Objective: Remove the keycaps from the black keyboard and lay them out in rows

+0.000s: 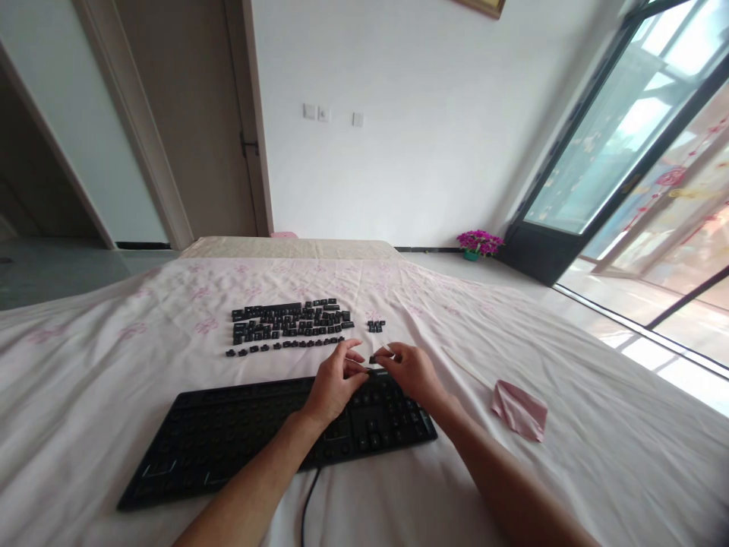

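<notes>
A black keyboard (239,433) lies on a pink-patterned bedsheet (114,357), most of its keycaps off. Rows of loose black keycaps (285,325) sit beyond it, with a small separate cluster of keycaps (375,326) to their right. My left hand (336,384) and my right hand (410,371) meet above the keyboard's far right edge. Both pinch at a small black keycap (373,360) with a thin metal puller between them. The fingers of both hands are closed.
A folded pink cloth (519,410) lies on the sheet to the right. The keyboard's cable (307,505) runs toward me. A pot of purple flowers (479,243) stands on the floor by the glass door (626,144). A doorway (187,121) is behind the bed.
</notes>
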Tool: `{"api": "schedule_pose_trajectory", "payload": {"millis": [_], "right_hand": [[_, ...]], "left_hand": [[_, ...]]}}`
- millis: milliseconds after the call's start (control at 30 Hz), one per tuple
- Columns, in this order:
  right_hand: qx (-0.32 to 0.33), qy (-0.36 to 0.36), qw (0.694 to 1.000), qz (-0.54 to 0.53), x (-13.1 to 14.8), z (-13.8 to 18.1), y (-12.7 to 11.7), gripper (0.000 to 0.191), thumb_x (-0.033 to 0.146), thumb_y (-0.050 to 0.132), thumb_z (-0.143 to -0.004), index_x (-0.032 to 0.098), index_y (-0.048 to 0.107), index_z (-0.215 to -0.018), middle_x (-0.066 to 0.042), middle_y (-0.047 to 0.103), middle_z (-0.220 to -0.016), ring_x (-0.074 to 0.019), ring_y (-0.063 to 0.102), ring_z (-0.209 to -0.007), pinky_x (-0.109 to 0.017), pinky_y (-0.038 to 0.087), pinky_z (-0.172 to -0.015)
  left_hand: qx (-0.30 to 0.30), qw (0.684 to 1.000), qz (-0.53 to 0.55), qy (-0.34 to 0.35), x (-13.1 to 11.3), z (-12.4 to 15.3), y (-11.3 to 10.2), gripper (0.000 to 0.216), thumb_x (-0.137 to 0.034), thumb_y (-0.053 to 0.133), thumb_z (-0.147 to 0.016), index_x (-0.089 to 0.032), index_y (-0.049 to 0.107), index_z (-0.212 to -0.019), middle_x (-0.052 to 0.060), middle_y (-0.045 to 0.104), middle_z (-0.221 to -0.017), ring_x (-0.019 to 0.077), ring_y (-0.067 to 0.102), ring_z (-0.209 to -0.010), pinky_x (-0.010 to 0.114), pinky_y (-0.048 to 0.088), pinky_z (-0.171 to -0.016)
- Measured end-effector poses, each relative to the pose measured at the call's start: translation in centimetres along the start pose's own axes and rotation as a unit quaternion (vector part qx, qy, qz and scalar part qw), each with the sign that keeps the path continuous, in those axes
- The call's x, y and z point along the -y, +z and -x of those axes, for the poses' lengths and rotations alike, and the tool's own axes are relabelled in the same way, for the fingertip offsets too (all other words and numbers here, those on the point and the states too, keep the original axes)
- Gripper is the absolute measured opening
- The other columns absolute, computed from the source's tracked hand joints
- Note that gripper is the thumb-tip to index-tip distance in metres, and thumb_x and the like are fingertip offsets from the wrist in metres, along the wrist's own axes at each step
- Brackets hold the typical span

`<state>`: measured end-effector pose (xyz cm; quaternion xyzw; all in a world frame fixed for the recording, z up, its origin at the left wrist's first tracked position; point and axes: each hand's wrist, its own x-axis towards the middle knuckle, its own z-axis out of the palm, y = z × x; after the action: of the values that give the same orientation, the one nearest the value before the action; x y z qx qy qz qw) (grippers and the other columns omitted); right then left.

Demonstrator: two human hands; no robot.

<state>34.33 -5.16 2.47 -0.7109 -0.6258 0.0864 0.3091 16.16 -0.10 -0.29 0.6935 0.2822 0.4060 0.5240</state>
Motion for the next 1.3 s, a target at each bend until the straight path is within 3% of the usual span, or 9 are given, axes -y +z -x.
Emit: {"api": "schedule_pose_trajectory", "payload": {"millis": [133,300,700,900,1033,1133,1200,1300], "right_hand": [[-0.036,0.078,0.996,0.025,-3.7,-3.8,-0.9,0.020,0.039,0.061,-0.079,0.027,0.074,-0.088,0.000,0.072,-0.080,-0.0182,0.064,-0.073,-0.025,0.041,-0.064],[-0.020,0.137,0.989,0.048,-6.9,-7.0,-0.4,0.022,0.038,0.061,-0.078,0.025,0.075,-0.090,-0.001,0.073,-0.083,-0.0194,0.065,-0.078,-0.025,0.041,-0.063],[-0.007,0.160,0.985,0.062,-7.9,-9.0,1.3,0.024,0.040,0.062,-0.077,0.025,0.076,-0.089,-0.004,0.073,-0.082,-0.0220,0.065,-0.081,-0.026,0.039,-0.061],[-0.020,0.151,0.987,0.058,-7.2,-8.7,0.8,0.027,0.041,0.060,-0.079,0.022,0.076,-0.089,-0.006,0.073,-0.084,-0.0237,0.065,-0.084,-0.027,0.041,-0.065],[-0.028,0.136,0.990,0.031,-5.6,-7.8,-0.5,0.047,0.049,0.039,-0.091,0.017,0.073,-0.089,-0.009,0.071,-0.087,-0.0217,0.065,-0.082,-0.028,0.043,-0.068],[-0.027,0.048,0.997,-0.050,-3.5,-6.1,-2.2,0.060,0.051,0.021,-0.097,0.016,0.070,-0.092,-0.008,0.070,-0.092,-0.0179,0.063,-0.081,-0.027,0.045,-0.073],[-0.024,-0.025,0.995,-0.097,-1.7,-4.5,-3.3,0.061,0.053,0.021,-0.096,0.017,0.069,-0.087,-0.006,0.070,-0.091,-0.0180,0.062,-0.085,-0.028,0.044,-0.078],[0.006,-0.041,0.990,-0.138,1.1,-1.7,-4.3,0.060,0.056,0.024,-0.095,0.018,0.069,-0.084,-0.005,0.067,-0.081,-0.0164,0.060,-0.076,-0.026,0.045,-0.069]], "left_hand": [[-0.002,0.999,-0.038,0.007,-0.1,0.0,0.1,0.049,-0.010,0.061,-0.074,-0.020,0.048,-0.121,0.002,0.061,-0.094,0.0118,0.064,-0.075,0.028,0.052,-0.076],[0.002,0.998,-0.066,0.012,0.1,0.1,0.1,0.047,-0.010,0.058,-0.075,-0.020,0.050,-0.120,0.002,0.061,-0.093,0.0108,0.062,-0.072,0.026,0.051,-0.074],[0.006,0.997,-0.075,0.007,0.1,0.0,0.0,0.046,-0.010,0.058,-0.075,-0.020,0.051,-0.119,0.002,0.062,-0.092,0.0107,0.062,-0.072,0.026,0.051,-0.074],[0.002,0.998,-0.069,0.011,0.3,0.0,-0.1,0.045,-0.014,0.059,-0.076,-0.021,0.051,-0.120,0.002,0.062,-0.092,0.0110,0.062,-0.072,0.026,0.051,-0.074],[-0.009,1.000,-0.023,0.016,0.0,0.1,-0.1,0.036,-0.023,0.056,-0.083,-0.019,0.052,-0.118,0.002,0.062,-0.091,0.0119,0.065,-0.073,0.027,0.052,-0.075],[-0.016,1.000,-0.015,0.015,-0.6,0.4,-0.5,0.028,-0.030,0.051,-0.088,-0.017,0.056,-0.113,0.004,0.063,-0.091,0.0135,0.066,-0.075,0.027,0.052,-0.075],[-0.015,0.999,-0.045,0.010,-1.1,0.6,-1.1,0.025,-0.032,0.050,-0.088,-0.018,0.060,-0.107,0.004,0.066,-0.091,0.0146,0.066,-0.077,0.027,0.051,-0.076],[0.001,0.992,-0.125,0.010,-1.7,1.1,-2.4,0.019,-0.028,0.053,-0.085,-0.020,0.066,-0.098,0.002,0.069,-0.091,0.0158,0.064,-0.080,0.027,0.050,-0.076]]}}
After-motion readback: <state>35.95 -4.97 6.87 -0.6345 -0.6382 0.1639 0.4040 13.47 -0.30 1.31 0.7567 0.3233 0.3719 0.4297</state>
